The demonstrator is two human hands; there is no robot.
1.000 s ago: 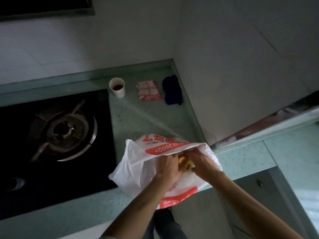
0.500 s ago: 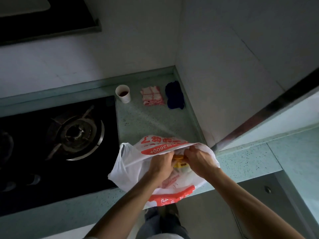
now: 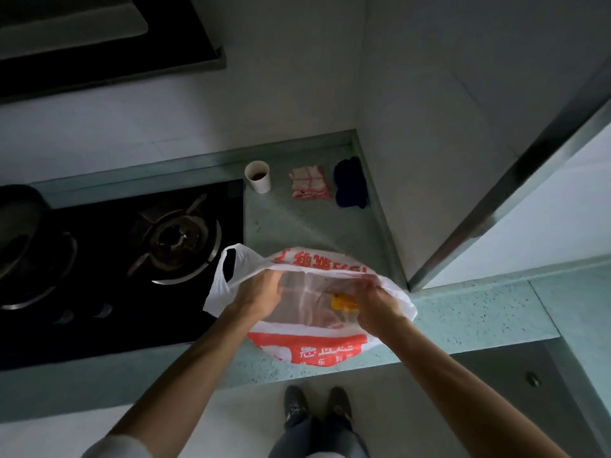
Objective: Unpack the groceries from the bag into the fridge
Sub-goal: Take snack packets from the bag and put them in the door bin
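Observation:
A white plastic grocery bag [image 3: 317, 345] with red print sits at the front edge of the pale green counter [image 3: 479, 319]. My left hand [image 3: 256, 292] grips the left side of the bag's mouth. My right hand [image 3: 375, 307] grips the right side, and the mouth is stretched wide between them. Inside, by my right fingers, a yellow-orange item [image 3: 344, 302] shows. Other contents are pale and blurred. The fridge is not recognisable in this view.
A black gas hob [image 3: 132, 259] lies left of the bag, a dark pan [image 3: 16, 226] at its far left. At the back corner stand a white cup [image 3: 258, 176], a red-checked cloth [image 3: 310, 182] and a dark blue cloth [image 3: 350, 183]. A tall grey panel [image 3: 463, 143] rises on the right.
My hands have moved apart and pulled the bag's mouth open wider. The view has tilted back, so my feet and more of the hob show.

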